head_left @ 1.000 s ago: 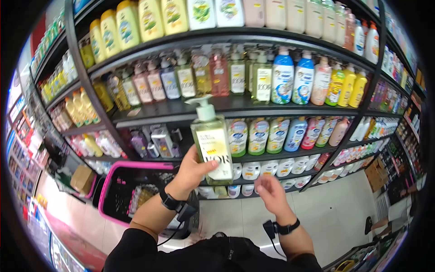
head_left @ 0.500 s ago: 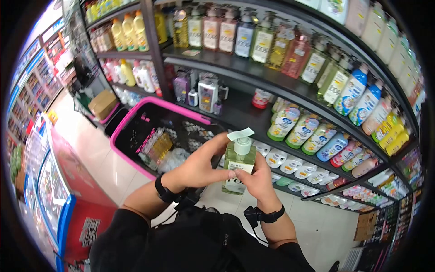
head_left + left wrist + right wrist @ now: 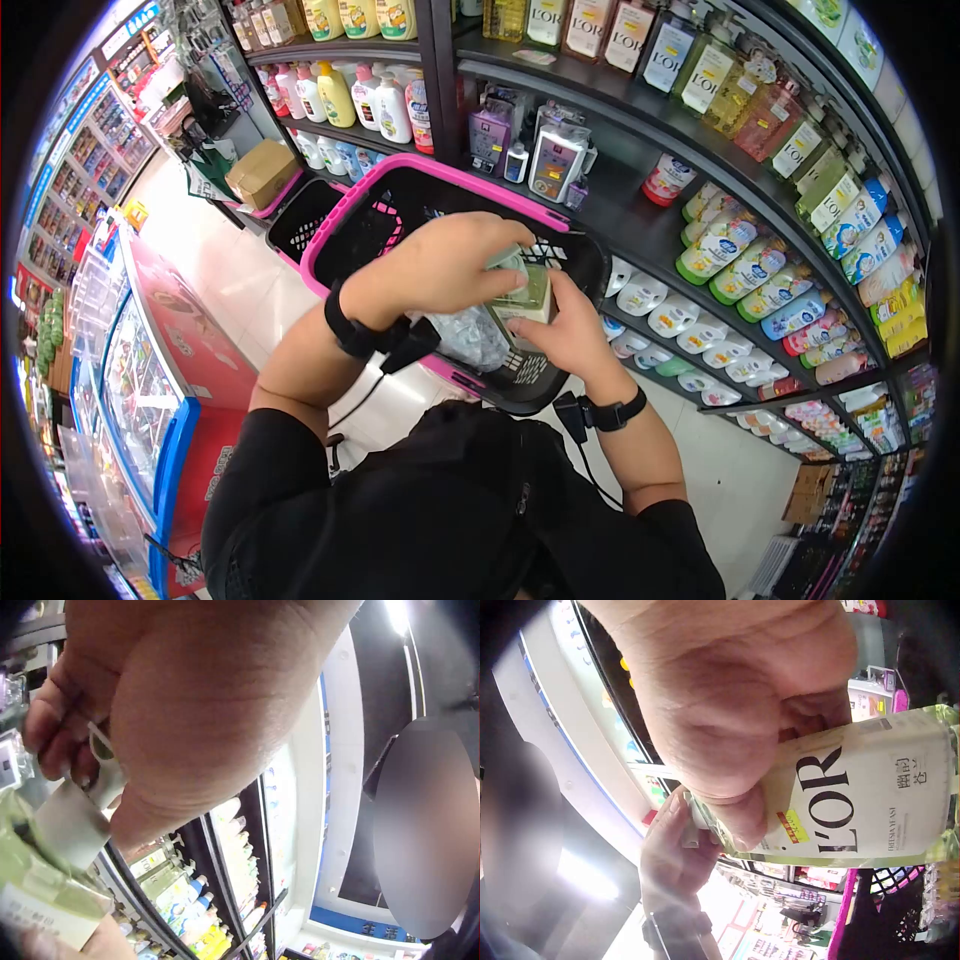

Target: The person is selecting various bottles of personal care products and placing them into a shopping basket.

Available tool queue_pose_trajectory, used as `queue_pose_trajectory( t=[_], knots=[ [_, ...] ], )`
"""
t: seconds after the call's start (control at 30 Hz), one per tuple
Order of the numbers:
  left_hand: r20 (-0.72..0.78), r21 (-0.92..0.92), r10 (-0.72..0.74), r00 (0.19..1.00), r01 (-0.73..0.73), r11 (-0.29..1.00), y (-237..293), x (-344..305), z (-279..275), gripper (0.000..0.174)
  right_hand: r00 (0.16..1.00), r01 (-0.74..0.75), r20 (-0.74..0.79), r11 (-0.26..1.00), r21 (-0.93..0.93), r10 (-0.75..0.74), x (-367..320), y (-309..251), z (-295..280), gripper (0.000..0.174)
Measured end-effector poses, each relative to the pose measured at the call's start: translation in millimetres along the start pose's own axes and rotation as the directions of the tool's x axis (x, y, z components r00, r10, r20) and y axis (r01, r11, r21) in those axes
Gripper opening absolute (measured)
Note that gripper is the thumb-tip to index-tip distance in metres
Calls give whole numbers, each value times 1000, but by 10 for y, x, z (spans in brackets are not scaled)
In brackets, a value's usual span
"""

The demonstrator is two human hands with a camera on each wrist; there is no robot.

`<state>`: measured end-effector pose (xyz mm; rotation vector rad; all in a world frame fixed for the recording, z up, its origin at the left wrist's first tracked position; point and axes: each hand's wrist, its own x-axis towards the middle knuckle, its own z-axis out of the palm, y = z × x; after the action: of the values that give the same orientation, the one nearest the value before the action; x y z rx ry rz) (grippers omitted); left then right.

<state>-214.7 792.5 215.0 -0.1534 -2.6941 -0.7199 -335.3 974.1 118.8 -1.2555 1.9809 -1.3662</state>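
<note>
Above a black basket with a pink rim, both hands are on a green pump bottle. My right hand grips its body, thumb across the pale label; the right wrist view shows the bottle with large black letters, held by the right hand. My left hand is curled round the pale pump top. In the left wrist view the left hand's fingers bend about the pump head. Clear plastic-wrapped items lie in the basket under the hands.
Shelves of bottles curve along the right and back. A second black basket and a cardboard box stand at the left, behind a red and blue freezer. Purple and silver packages sit on the shelf beyond the basket.
The bottle, upright in the left hand at first, came down into both hands and is now tilted over the basket. The left hand has shifted onto the pump top. The view has swung left.
</note>
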Motion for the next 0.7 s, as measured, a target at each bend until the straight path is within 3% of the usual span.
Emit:
queue_pose_trajectory(
  t=[0.17, 0.3, 0.47, 0.57, 0.7],
  knots=[
    [262, 13, 11, 965, -14, 1000, -607, -146, -286, 29, 998, -66, -1, 991, -116, 66, 339, -119, 555, 69],
    [290, -9, 74, 954, -74, 997, -1120, -198, -197, 26, 987, -160, -4, 983, -85, 160, 532, -64, 924, 70],
    [525, 143, 75, 848, -175, 974, -1459, -179, 109, 27, 985, -165, 30, 979, -123, 170, 532, 463, 1234, 66],
    [622, 165, 70, 780, -218, 962, -1743, -160, 379, 31, 918, -343, 155, 927, -149, 364, 326, 399, 1117, 64],
    [667, 115, 69, 742, -194, 974, -2539, -51, 874, 34, 897, -367, 159, 895, -252, 413, -11, 426, 954, 59]
  ],
)
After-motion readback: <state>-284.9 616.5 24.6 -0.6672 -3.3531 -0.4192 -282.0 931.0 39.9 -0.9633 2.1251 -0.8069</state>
